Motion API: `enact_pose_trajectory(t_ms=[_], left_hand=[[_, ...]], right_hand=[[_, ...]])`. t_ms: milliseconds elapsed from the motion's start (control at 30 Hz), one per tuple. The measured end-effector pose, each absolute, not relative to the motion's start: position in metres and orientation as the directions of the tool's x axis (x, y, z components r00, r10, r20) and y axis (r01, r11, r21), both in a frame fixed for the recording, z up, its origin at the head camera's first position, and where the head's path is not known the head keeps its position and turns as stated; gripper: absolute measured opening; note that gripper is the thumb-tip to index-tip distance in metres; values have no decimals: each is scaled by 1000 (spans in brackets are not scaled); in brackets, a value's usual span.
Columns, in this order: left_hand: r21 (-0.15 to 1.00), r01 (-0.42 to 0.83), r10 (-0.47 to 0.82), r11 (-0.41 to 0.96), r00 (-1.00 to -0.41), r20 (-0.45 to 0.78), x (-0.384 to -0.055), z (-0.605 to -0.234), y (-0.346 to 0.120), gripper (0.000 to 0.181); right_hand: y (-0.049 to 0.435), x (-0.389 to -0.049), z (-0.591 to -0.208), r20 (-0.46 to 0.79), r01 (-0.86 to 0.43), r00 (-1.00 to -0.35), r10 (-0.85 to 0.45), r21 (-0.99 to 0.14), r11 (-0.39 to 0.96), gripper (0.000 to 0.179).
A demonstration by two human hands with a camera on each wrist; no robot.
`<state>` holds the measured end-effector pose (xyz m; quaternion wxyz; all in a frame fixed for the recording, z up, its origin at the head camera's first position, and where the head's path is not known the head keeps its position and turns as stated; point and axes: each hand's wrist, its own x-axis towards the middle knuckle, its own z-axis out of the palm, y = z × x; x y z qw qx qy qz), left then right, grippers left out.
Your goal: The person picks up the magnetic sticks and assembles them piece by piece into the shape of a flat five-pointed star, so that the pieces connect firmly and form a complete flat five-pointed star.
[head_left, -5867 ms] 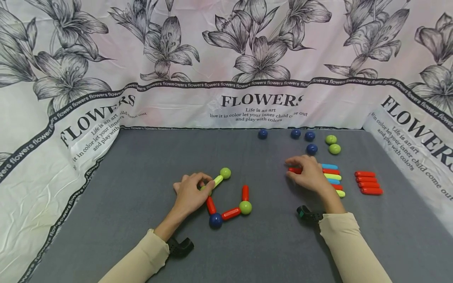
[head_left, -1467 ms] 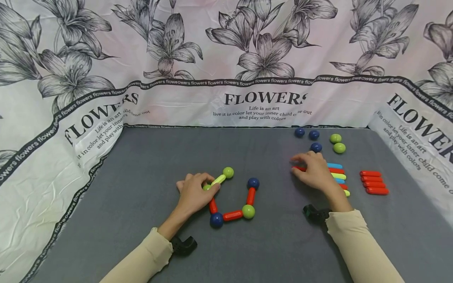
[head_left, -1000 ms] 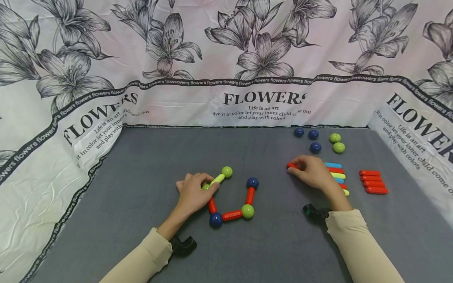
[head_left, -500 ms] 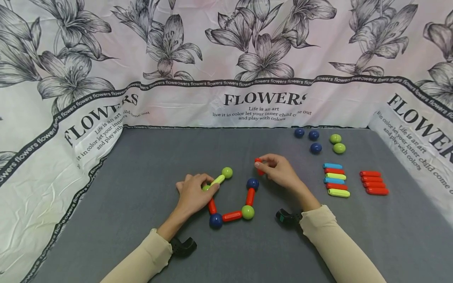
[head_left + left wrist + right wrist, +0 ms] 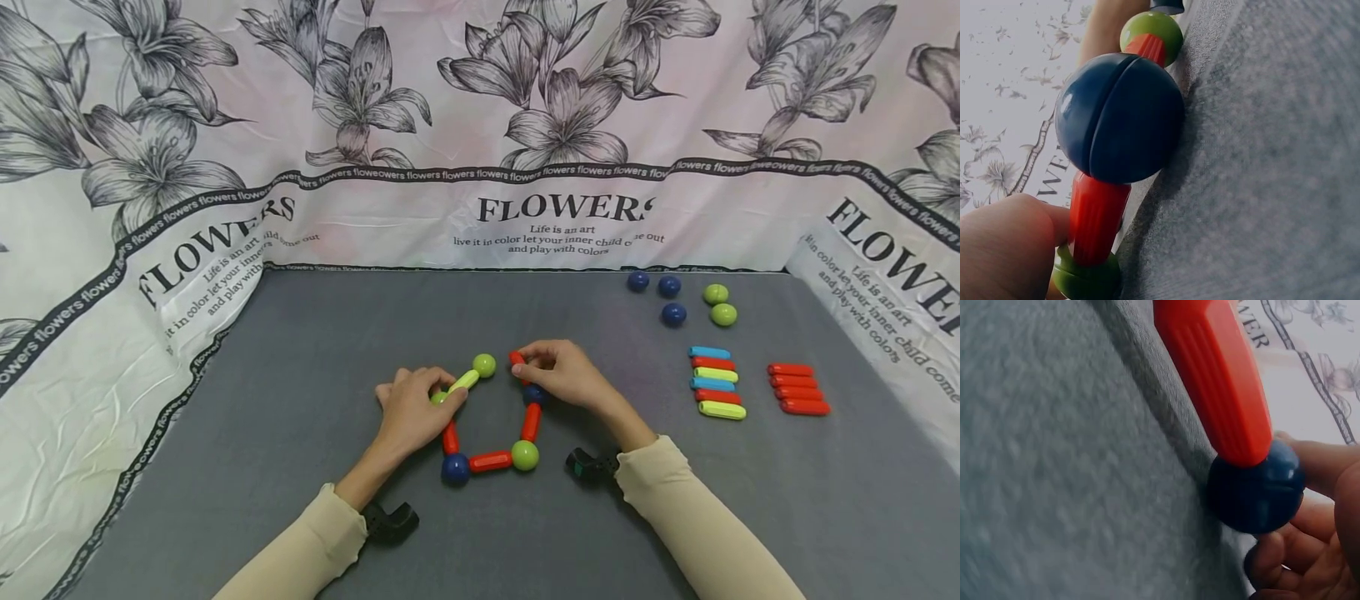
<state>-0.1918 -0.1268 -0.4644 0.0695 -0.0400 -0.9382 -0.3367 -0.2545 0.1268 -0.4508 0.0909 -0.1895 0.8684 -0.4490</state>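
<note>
In the head view, a U-shaped chain of ball-and-stick building pieces lies on the grey table. My left hand (image 5: 416, 410) holds it at the left corner, thumb and fingers round a green ball (image 5: 438, 398); a yellow stick (image 5: 463, 382) leads from there to another green ball (image 5: 484, 365). My right hand (image 5: 568, 372) pinches a red stick (image 5: 517, 358), its lower end at the blue ball (image 5: 534, 395) atop the chain's right side. In the right wrist view, fingers lie behind that blue ball (image 5: 1257, 494). A second blue ball (image 5: 1122, 119) looms large in the left wrist view.
Right of the hands lies a column of blue, red and yellow sticks (image 5: 714, 384), then a stack of red sticks (image 5: 801, 393). Several loose blue balls (image 5: 673, 314) and two green balls (image 5: 723, 315) sit near the back edge. A flower-printed cloth (image 5: 562, 221) stands behind.
My right hand has picked a red stick off the column and carried it left to the chain's blue ball. That blue ball joined the chain earlier. My left hand keeps its hold.
</note>
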Motion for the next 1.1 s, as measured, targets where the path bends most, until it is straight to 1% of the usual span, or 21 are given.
enact_pose_trajectory(t_ms=[133, 267, 400, 633, 800, 967, 1100], left_hand=[[623, 118, 26, 774, -988, 155, -192, -464, -127, 20], [620, 118, 26, 776, -988, 155, -192, -464, -127, 21], [623, 127, 34, 772, -987, 160, -192, -464, -127, 20], [627, 129, 36, 768, -987, 158, -192, -464, -127, 20], [662, 144, 68, 735, -988, 139, -194, -461, -132, 21], [718, 134, 132, 683, -989, 59, -199, -454, -146, 28], [708, 142, 186, 691, -983, 16, -202, -449, -155, 30]], right_hand=[[123, -251, -451, 41, -341, -870, -492, -771, 539, 32], [119, -247, -451, 73, -392, -854, -515, -740, 546, 32], [117, -245, -452, 86, -409, -850, -520, -730, 548, 31], [115, -243, -451, 108, -435, -829, -549, -741, 512, 30], [122, -245, -449, 73, -384, -847, -526, -768, 512, 27], [136, -250, -450, 92, -365, -876, -473, -767, 527, 25], [143, -252, -450, 101, -348, -891, -443, -778, 523, 23]])
